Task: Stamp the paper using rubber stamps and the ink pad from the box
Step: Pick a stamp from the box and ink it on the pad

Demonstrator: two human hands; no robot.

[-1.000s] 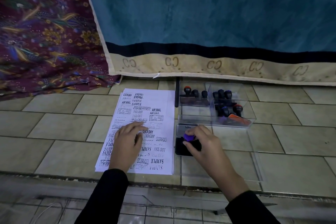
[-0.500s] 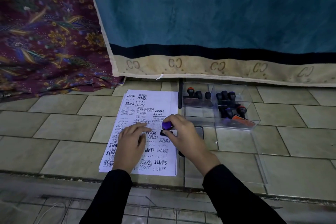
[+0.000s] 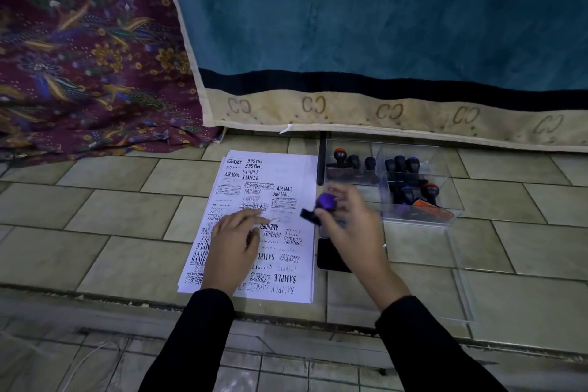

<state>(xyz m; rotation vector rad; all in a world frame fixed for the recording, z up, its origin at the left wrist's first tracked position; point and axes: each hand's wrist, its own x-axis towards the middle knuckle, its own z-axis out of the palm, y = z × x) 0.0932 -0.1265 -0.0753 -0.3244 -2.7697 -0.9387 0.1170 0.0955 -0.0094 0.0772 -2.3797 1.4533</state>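
Presses the paper (image 3: 280, 169) flat against the tiles (image 3: 121, 216) with the left grip (image 3: 234, 248), fingers straight and spread over the stamped words. Pinches a stamp (image 3: 326, 202) by its purple knob in the right grip (image 3: 353, 226), fingers curled round the handle, black base tilted toward the sheet's right edge. Cannot tell, through the blur, whether that base touches the paper. Shows the sheet crowded with black marks: AIR MAIL, SAMPLE, FAX OUT, EXPRESS, AMENDED, FRAGILE, many upside down. Shows the pad (image 3: 331, 259) dark and open just right of the paper, half hidden under the right wrist. Shows the clear box (image 3: 413, 221) beyond the pad, near the paper's top right corner, with black-handled spare stamps (image 3: 353, 162) upright in its compartments, two of them orange-topped. Shows a clear lid (image 3: 461, 280) flat on the tiles right of the pad. Shows a teal towel (image 3: 381, 25) with black band and beige hem behind, and a maroon patterned cloth (image 3: 79, 41) to its left
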